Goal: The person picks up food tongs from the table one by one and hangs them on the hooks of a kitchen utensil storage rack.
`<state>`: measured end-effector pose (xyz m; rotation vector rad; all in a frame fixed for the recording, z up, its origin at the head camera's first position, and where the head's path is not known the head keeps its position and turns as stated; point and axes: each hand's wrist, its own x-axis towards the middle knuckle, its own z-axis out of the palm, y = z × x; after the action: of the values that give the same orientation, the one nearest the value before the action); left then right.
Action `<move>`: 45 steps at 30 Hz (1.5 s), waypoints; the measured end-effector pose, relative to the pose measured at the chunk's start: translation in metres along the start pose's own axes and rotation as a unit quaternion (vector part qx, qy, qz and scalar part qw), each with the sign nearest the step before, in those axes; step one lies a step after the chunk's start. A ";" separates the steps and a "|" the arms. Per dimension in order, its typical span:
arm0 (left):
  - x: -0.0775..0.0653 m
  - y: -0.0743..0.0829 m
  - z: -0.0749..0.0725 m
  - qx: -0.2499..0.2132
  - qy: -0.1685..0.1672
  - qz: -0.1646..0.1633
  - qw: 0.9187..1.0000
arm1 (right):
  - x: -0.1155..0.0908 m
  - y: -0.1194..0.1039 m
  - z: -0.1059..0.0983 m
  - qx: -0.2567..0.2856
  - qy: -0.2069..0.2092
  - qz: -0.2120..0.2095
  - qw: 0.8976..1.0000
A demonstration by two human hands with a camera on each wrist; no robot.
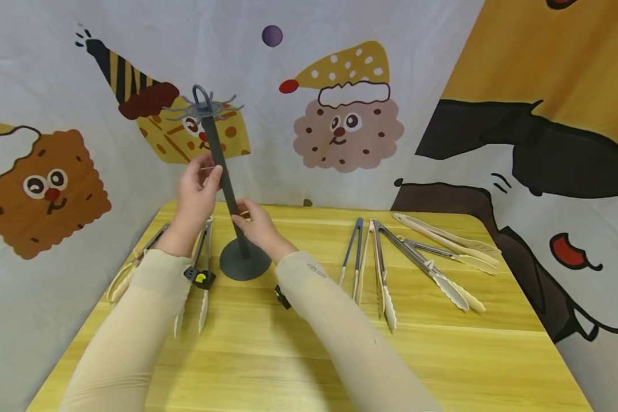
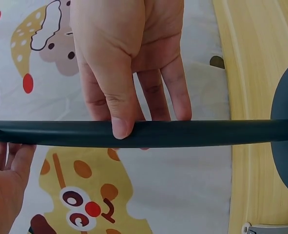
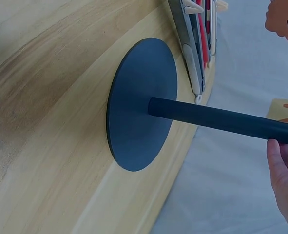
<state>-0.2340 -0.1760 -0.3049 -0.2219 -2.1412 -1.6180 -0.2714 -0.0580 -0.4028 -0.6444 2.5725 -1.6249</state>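
A dark grey utensil stand (image 1: pixel 217 146) has a round base (image 3: pixel 134 112), a slim pole (image 2: pixel 207 132) and a ring of hooks with a loop (image 1: pixel 202 106) on top. The base is on the wooden table, and the hooks are bare. High on the pole, the left hand (image 1: pixel 193 191) holds it between thumb and fingers; only part of that hand (image 2: pixel 9 185) enters the left wrist view. Lower down, the right hand (image 1: pixel 260 226) pinches the pole, thumb in front and fingers behind, as the left wrist view shows.
Beside the left forearm lie tongs with white tips (image 1: pixel 204 309) and beige-tipped tongs (image 1: pixel 118 283). Right of the stand lie blue-handled tongs (image 1: pixel 357 240), steel-handled tongs (image 1: pixel 386 297) and several more. A cartoon-printed cloth (image 1: pixel 268 171) hangs behind the table (image 1: pixel 268 360).
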 end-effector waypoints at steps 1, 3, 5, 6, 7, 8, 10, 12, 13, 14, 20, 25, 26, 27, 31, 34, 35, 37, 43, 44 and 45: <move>0.000 0.001 0.000 -0.001 0.000 -0.001 1.000 | 0.000 0.000 0.000 -0.001 0.000 -0.001 1.000; 0.000 0.002 0.001 0.000 -0.001 -0.003 1.000 | 0.000 0.001 -0.001 -0.003 -0.002 -0.003 1.000; -0.001 0.004 0.001 0.000 -0.002 -0.003 1.000 | -0.001 0.001 -0.003 -0.005 -0.004 -0.004 1.000; -0.001 0.005 0.001 0.000 -0.003 -0.004 1.000 | -0.001 0.001 -0.004 -0.006 -0.004 -0.003 1.000; -0.001 0.006 0.002 0.000 -0.004 -0.004 1.000 | -0.001 0.001 -0.004 -0.006 -0.006 -0.002 1.000; -0.001 0.005 0.002 -0.001 -0.005 -0.004 1.000 | -0.001 0.000 -0.005 -0.006 -0.007 -0.002 1.000; 0.000 0.003 0.003 -0.002 -0.008 -0.002 1.000 | -0.002 0.000 -0.007 -0.008 -0.010 0.000 1.000; 0.003 -0.004 0.004 -0.005 -0.010 0.001 1.000 | -0.002 0.001 -0.010 -0.006 -0.015 0.002 1.000; 0.004 -0.008 0.005 -0.005 -0.011 0.006 1.000 | -0.003 0.001 -0.011 -0.006 -0.018 0.003 1.000; 0.006 -0.012 0.005 -0.005 -0.012 0.008 1.000 | -0.003 0.001 -0.012 -0.005 -0.020 0.005 1.000; 0.011 -0.025 0.010 -0.005 -0.014 0.023 1.000 | -0.004 0.005 -0.016 -0.002 -0.027 0.005 1.000; 0.011 -0.024 0.014 -0.010 -0.016 0.027 0.999 | -0.005 0.007 -0.020 -0.008 -0.025 0.005 1.000; 0.010 -0.020 0.015 -0.012 -0.016 0.028 0.999 | -0.005 0.007 -0.021 -0.007 -0.026 0.005 1.000; 0.009 -0.017 0.016 -0.013 -0.017 0.030 0.999 | -0.006 0.007 -0.022 -0.007 -0.026 0.006 1.000; 0.001 0.000 0.020 -0.008 -0.023 0.034 0.999 | -0.009 0.009 -0.028 0.001 -0.032 0.006 0.999; -0.002 0.007 0.025 0.007 -0.027 0.042 0.999 | -0.010 0.012 -0.032 0.001 -0.032 0.004 0.999; -0.003 0.009 0.026 0.011 -0.027 0.044 0.999 | -0.011 0.013 -0.033 -0.002 -0.032 0.003 0.999; -0.003 0.010 0.030 0.017 -0.028 0.052 0.998 | -0.012 0.016 -0.036 -0.007 -0.030 0.002 1.000; -0.004 0.011 0.039 0.031 -0.032 0.067 0.997 | -0.016 0.020 -0.044 -0.016 -0.025 0.005 1.000; -0.004 0.012 0.040 0.034 -0.033 0.067 0.997 | -0.017 0.021 -0.045 -0.018 -0.024 0.006 1.000; -0.004 0.012 0.041 0.036 -0.034 0.066 0.997 | -0.017 0.021 -0.046 -0.019 -0.023 0.005 1.000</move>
<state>-0.2363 -0.1332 -0.3051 -0.3919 -2.1812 -1.4753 -0.2738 -0.0040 -0.4038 -0.6625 2.5759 -1.5417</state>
